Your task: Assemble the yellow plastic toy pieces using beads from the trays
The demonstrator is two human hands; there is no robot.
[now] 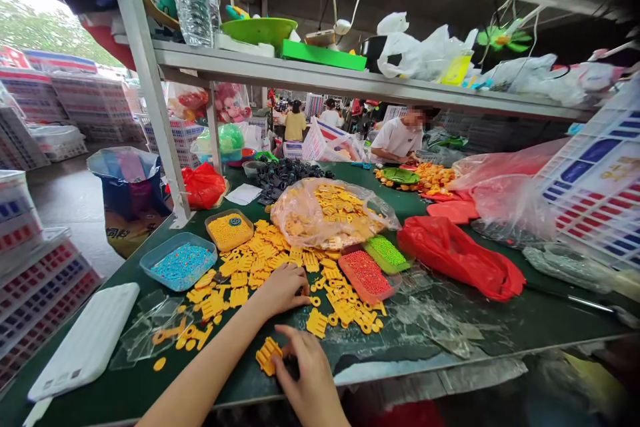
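My right hand (306,373) pinches a yellow ridged plastic piece (269,355) between thumb and fingers, near the table's front edge. Farther in, my left hand (283,290) rests at the edge of a spread of loose yellow plastic pieces (260,257), palm down. Its thumb and curled fingers stand apart, beside a small yellow ring (315,301), and nothing shows between them. Another flat yellow piece (317,322) lies just beyond my right hand. To the right of the left hand is a tub of red beads (367,273), with a tub of green beads (386,252) behind it.
Tubs of blue beads (181,263) and yellow beads (229,229) stand left. A clear bag of yellow pieces (300,217) lies behind. A red bag (455,253) and a tilted crate (600,180) are at right. A loaded shelf (350,77) spans above; a person (397,140) sits opposite.
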